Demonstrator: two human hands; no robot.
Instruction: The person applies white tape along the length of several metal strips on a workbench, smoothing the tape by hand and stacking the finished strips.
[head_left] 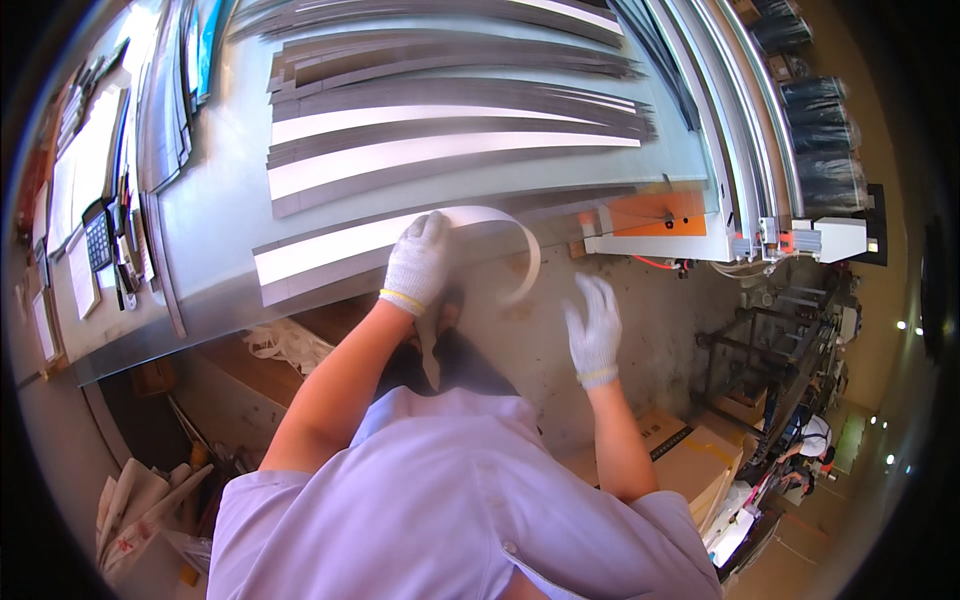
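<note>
My left hand (417, 262), in a pale knitted glove with a yellow cuff line, is closed on a long white strip (320, 254) near the table's front edge. To the left of that hand the strip lies along a dark grey strip (300, 288). To its right the white end bends round in a loop (530, 250) and hangs over the edge, its tip blurred. My right hand (594, 332), gloved alike, is in the air past the edge, to the right of the loop. Its fingers are apart, with nothing in them.
Stacks of dark and white strips (450, 110) cover the glass-topped table (215, 220). A calculator (97, 236) and papers lie at the left. A machine rail (745, 110) with an orange panel (655, 214) borders the right. Cardboard boxes (690, 460) stand at the lower right.
</note>
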